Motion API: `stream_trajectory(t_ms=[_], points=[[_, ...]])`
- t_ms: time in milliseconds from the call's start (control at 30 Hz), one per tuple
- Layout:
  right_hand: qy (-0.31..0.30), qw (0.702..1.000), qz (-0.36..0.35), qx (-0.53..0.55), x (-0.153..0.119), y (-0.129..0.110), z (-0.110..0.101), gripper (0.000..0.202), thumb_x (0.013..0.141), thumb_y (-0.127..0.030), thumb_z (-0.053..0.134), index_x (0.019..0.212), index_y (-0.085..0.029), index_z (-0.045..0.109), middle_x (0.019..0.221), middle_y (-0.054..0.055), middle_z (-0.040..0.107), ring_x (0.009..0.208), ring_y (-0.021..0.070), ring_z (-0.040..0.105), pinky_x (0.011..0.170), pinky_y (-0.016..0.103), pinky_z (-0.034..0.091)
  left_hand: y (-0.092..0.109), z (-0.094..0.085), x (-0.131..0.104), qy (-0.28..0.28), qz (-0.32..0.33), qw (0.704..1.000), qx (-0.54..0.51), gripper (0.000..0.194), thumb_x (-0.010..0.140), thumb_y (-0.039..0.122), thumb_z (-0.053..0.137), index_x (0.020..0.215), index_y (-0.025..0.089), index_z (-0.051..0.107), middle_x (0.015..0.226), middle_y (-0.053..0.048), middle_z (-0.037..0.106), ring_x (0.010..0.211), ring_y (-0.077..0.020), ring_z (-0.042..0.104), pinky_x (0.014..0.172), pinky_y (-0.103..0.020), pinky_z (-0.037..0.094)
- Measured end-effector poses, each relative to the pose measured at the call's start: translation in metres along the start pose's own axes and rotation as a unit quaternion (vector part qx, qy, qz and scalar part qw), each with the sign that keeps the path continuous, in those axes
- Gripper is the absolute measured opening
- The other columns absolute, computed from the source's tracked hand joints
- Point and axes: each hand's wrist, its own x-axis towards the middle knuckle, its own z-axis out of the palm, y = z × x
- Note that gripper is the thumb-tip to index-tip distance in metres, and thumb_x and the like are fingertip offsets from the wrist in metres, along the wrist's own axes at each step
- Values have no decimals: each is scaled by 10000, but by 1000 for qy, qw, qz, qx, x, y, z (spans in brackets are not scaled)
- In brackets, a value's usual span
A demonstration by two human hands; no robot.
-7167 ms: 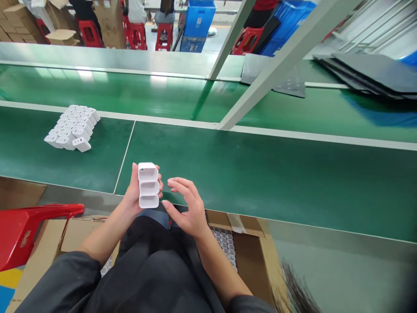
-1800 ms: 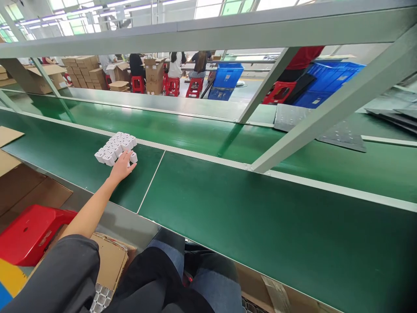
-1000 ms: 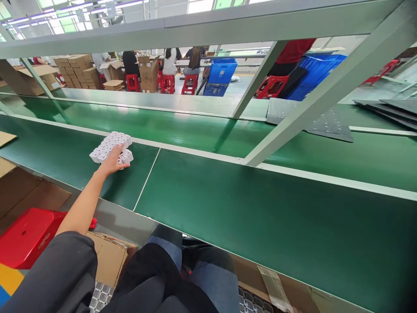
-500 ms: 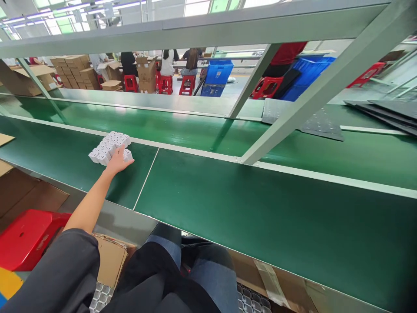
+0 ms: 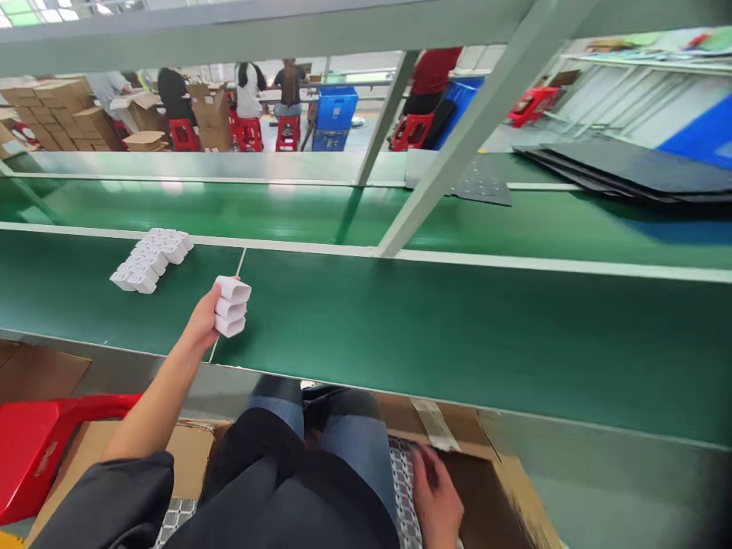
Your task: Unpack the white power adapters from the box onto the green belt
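My left hand (image 5: 204, 319) is closed round a stack of three white plastic housings (image 5: 231, 307), lifted over the green bench near its white seam. Their hollow ends face right. Further left on the green bench (image 5: 457, 328) lies a cluster of several white housings (image 5: 149, 258), packed side by side. Low in the view, my right hand (image 5: 438, 499) is at the edge of an open carton beside my leg, over a gridded tray (image 5: 402, 476). Its fingers are curled and blurred, and whether they hold anything is unclear.
A slanted metal post (image 5: 451, 145) rises from the rail behind the bench. Black sheets (image 5: 640, 171) are stacked at the far right. A red stool (image 5: 34, 450) and cardboard stand at lower left. People sit on red stools beyond the line, near cartons (image 5: 62, 107) and blue crates (image 5: 336, 110).
My left hand has moved from the cluster towards me, now with three housings. My right hand has come into view at the carton. The whole view has turned right.
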Motion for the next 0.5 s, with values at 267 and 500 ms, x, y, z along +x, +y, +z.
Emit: stream_trajectory(t_ms=[267, 500], points=[[-87, 875, -468, 93, -8, -227, -20, 512, 876, -293, 677, 1363, -292, 519, 1387, 108, 529, 1257, 252, 545, 1030, 437, 519, 10, 127, -72, -260, -223, 862, -374, 558, 778, 562, 698, 1236, 258, 599, 836, 3, 669, 621, -133, 636, 507, -244, 543], [-99, 881, -462, 18, -6, -229, -25, 352, 869, -221, 617, 1220, -222, 590, 1485, 132, 419, 1364, 273, 421, 1087, 474, 459, -1, 162, -82, -307, -291, 852, -310, 545, 786, 619, 679, 1144, 210, 650, 901, -38, 713, 658, -155, 669, 584, -263, 576]])
